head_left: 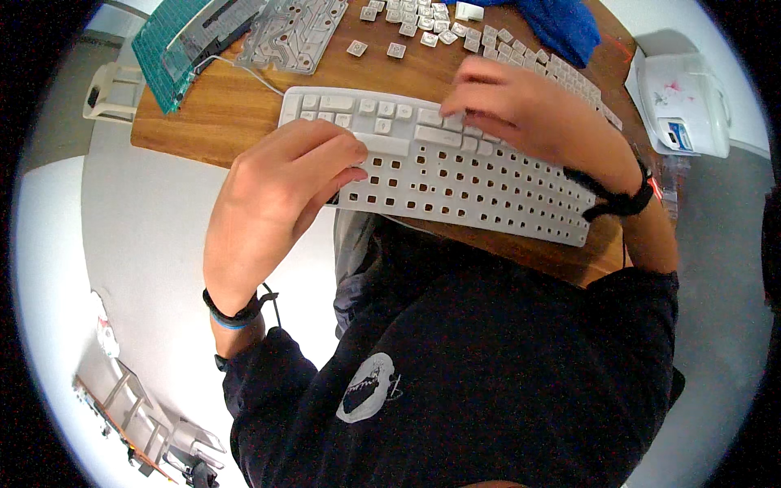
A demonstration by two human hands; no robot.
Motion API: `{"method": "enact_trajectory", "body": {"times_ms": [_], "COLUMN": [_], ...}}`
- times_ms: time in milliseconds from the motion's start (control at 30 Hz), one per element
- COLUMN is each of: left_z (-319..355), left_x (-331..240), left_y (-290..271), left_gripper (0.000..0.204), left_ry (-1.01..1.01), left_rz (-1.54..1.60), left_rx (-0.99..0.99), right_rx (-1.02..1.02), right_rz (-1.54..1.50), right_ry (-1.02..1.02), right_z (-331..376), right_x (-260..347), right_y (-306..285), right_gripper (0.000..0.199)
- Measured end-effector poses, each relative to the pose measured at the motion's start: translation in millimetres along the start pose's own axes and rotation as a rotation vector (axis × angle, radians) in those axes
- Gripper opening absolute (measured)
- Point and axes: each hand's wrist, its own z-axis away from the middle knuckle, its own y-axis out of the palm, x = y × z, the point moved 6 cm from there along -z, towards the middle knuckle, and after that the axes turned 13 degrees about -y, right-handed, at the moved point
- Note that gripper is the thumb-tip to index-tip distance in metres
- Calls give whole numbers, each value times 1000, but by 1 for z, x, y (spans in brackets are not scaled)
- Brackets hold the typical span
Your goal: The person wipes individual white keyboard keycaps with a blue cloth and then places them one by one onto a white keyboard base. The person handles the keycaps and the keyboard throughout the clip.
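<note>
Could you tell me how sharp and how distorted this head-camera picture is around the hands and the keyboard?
Head view: the fisheye bends the white keyboard frame and the wooden table edge into curves; the right hand looks slightly motion-blurred at the fingers, the left hand sharper; lighting is soft and even, with no harsh glare; the loose keycaps near the top rim look soft.

My left hand holds the white keyboard at nine o'clock. My right hand presses keys at one o'clock.
</note>
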Motion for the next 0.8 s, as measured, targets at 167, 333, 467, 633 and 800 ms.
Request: {"method": "enact_trajectory", "body": {"times_ms": [167,333,467,633,800], "left_z": [-3,-8,-8,-8,-8], "left_x": [1,-4,-2,-4,-5], "left_y": [12,31,40,48,53], "left_gripper": [24,21,20,18,15], "left_ry": [-3,-47,-75,-4,-33], "left_rz": [64,126,124,105,120], "left_rx": [12,33,74,42,63], "right_rx": [-108,-116,-121,-141,-105], "right_rz": [-94,-72,35,-8,-84], "right_ry": [39,56,46,155,119], "right_z": [5,3,0,4,7], "right_x": [13,9,13,17,33], "right_y": [17,19,14,7,21], "right_gripper": [14,14,17,19,20]}}
